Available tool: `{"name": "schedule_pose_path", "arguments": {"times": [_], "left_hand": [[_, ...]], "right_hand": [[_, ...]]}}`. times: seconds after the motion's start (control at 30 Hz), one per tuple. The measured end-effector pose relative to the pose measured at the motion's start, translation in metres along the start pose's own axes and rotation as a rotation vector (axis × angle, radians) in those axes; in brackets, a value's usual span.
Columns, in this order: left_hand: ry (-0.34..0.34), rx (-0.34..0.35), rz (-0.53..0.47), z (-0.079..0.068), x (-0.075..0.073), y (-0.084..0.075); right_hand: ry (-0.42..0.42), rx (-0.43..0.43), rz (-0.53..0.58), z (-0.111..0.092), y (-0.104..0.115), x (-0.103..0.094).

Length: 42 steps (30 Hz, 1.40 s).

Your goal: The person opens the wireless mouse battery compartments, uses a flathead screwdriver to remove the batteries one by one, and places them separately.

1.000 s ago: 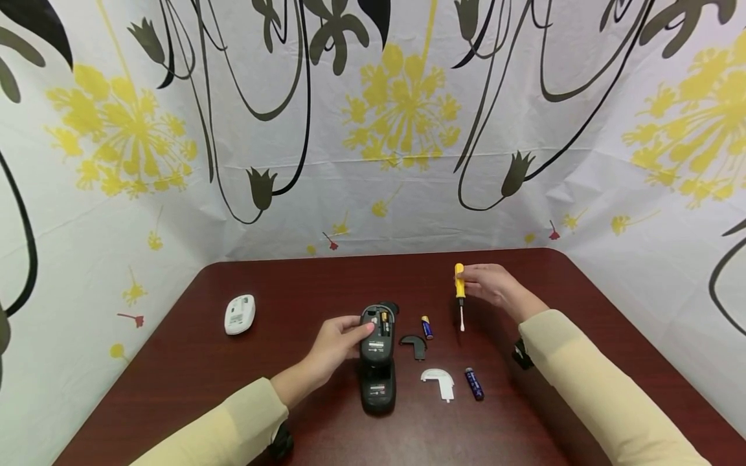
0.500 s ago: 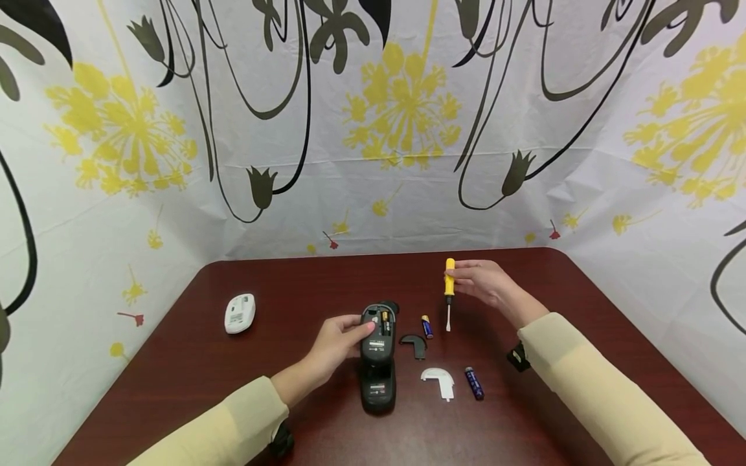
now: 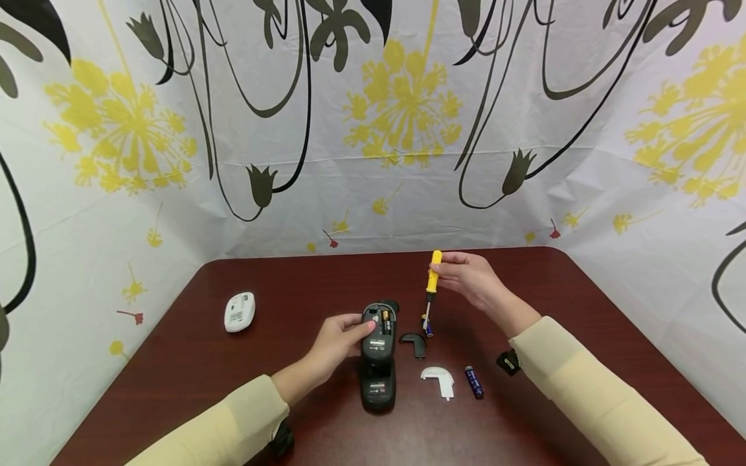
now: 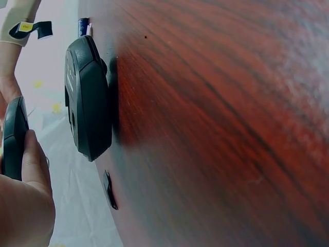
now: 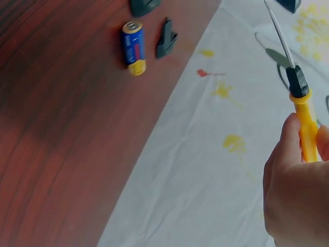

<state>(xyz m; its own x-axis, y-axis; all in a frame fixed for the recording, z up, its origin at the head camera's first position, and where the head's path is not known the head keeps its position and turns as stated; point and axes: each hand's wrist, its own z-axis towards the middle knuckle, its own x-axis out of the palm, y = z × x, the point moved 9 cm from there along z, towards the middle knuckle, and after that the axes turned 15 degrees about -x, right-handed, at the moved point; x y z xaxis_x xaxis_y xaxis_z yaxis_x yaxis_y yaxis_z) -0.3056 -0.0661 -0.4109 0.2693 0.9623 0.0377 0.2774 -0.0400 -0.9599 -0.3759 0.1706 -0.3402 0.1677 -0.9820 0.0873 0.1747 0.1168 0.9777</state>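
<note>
In the head view my left hand (image 3: 333, 342) grips an upturned black computer mouse (image 3: 377, 346), thumb on its underside. Its battery bay is uncovered, and a gold-and-black battery (image 3: 385, 320) shows inside. A second upturned black mouse (image 3: 378, 393) lies on the table nearer me; in the left wrist view this second mouse (image 4: 88, 100) sits apart from the held one (image 4: 15, 139). My right hand (image 3: 471, 279) holds a screwdriver (image 3: 434, 277) by its yellow handle, tip downward and left. Its shaft crosses in front of a blue-and-yellow battery (image 3: 429, 332), which stands clear in the right wrist view (image 5: 133, 49).
A black curved battery cover (image 3: 416, 343) and a white one (image 3: 441, 380) lie right of the mice. A dark blue battery (image 3: 474, 383) is beside the white cover. Far left sits an upturned white mouse (image 3: 239, 312). A patterned cloth (image 3: 373, 194) hangs behind the table (image 3: 303, 285).
My right hand has carried the screwdriver leftward and slightly up, toward the held mouse, and its tip has swung left. The left hand and the mouse have stayed in place.
</note>
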Motion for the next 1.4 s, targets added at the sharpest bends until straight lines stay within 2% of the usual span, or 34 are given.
{"name": "schedule_pose_path", "arguments": {"times": [0.53, 0.77, 0.93, 1.07, 1.2, 1.4], "left_hand": [[-0.008, -0.005, 0.011, 0.000, 0.001, 0.001], [-0.005, -0.008, 0.008, -0.001, 0.002, 0.001], [0.002, -0.004, 0.003, -0.001, 0.002, 0.001], [0.006, -0.008, -0.003, -0.001, 0.002, 0.000], [0.010, -0.008, -0.006, -0.001, 0.002, 0.000], [0.000, -0.006, -0.007, -0.002, 0.003, -0.001]], "right_hand": [[-0.040, -0.214, 0.078, -0.014, 0.033, 0.029], [-0.044, -0.371, 0.003, -0.022, 0.046, 0.037], [-0.004, -0.512, -0.032, -0.032, 0.057, 0.049], [0.033, -0.611, -0.109, -0.039, 0.064, 0.057], [0.059, -0.674, -0.185, -0.044, 0.068, 0.063], [0.097, -0.761, -0.234, -0.052, 0.074, 0.073]]}}
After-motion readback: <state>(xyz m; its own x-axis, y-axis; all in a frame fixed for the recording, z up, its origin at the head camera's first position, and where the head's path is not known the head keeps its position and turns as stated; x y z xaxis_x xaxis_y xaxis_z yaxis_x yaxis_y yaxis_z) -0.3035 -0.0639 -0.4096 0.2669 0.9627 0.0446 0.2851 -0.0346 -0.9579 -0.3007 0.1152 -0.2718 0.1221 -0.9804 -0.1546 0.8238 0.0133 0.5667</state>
